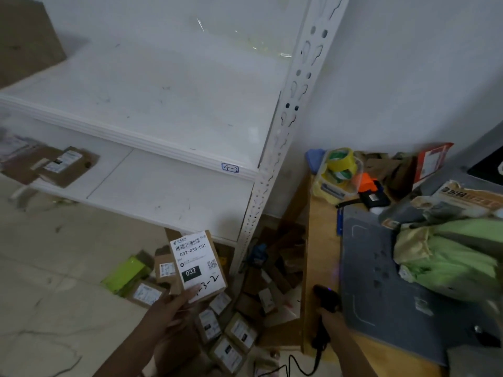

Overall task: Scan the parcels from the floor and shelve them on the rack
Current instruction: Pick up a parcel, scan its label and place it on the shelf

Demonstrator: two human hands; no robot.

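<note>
My left hand (174, 308) grips a small brown parcel (197, 265) by its lower edge, label up; the white label reads 032-038-E01 with "3-2" written by hand. My right hand (330, 319) holds a black corded barcode scanner (325, 297) over the edge of the wooden table, its head pointing up and away. Several more small labelled parcels (228, 336) lie in a heap on the floor below the held one. The white rack (152, 118) stands ahead, its upper shelf edge tagged "4-2" (230, 167). Two flat brown parcels (64, 165) lie on the lower shelf at the left.
A perforated white rack post (275, 148) runs diagonally between shelf and table. The wooden table (322, 240) at right carries a grey mat, tape rolls (339, 165), an orange-black tool and green bags (451, 257). A green packet (126, 274) lies on the tiled floor. A large carton stands top left.
</note>
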